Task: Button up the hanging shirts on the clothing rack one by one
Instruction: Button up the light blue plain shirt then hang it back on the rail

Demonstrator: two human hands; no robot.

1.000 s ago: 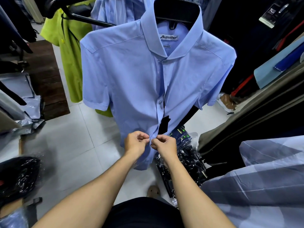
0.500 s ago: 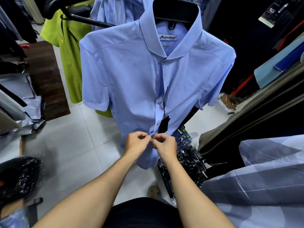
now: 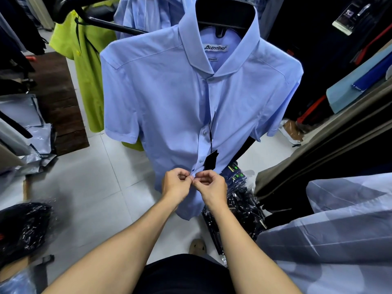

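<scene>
Here, at the middle of the view, a light blue short-sleeved shirt (image 3: 169, 98) on a black hanger (image 3: 224, 15), hanging from the dark rail of the clothing rack (image 3: 110, 24). Buttoned at the collar and down the placket as far as the hands; a black price tag (image 3: 210, 159) on a thin black cord just beside the placket, slightly above the right hand. Left hand (image 3: 175, 185) with fingers curled, pinching the edge of the shirt front low on the placket. Right hand (image 3: 212, 187) also curled, pinching the opposite edge, fingertips of both hands touching each other at the same spot. Cannot tell whether the button there is already through its hole, since hidden by the fingers. Below the hands, the hem of the shirt hanging free.

Behind and to the left, a lime green garment (image 3: 84, 66) on the same rack, and another light blue shirt (image 3: 148, 13) further back. On the tiled floor (image 3: 89, 187), under the shirt to the right, a pile of dark packages in clear plastic (image 3: 239, 209). At lower right, a pale checked cloth (image 3: 331, 240) near the right forearm. At lower left, a dark bundle in plastic wrap (image 3: 23, 225)
</scene>
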